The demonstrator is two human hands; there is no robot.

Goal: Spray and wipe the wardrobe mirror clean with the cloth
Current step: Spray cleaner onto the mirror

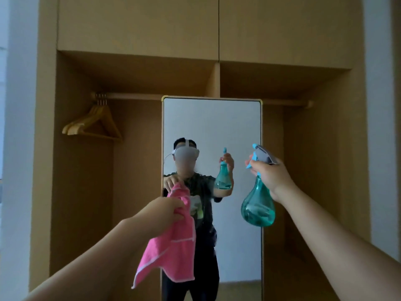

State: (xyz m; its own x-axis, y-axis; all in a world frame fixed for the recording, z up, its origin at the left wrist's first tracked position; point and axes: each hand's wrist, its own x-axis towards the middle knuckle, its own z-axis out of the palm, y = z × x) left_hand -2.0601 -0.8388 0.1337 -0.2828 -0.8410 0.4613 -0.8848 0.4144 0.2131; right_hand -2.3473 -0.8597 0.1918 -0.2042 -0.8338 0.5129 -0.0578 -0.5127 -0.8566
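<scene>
With my right grip (pixel 265 170) closed round the spray bottle (pixel 258 205), I'd aim its nozzle squarely at the mirror (pixel 227 127) ahead and mist evenly, left grip (pixel 167 210) clutching the cloth (pixel 171 246) ready

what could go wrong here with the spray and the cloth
The spray bottle in the right hand sits at the mirror's right edge, so mist may land on the wooden wardrobe instead of the glass. The pink cloth hangs loosely bunched from the left hand, so it might wipe unevenly and streak. Little liquid shows in the bottle, so it may run short.
</scene>
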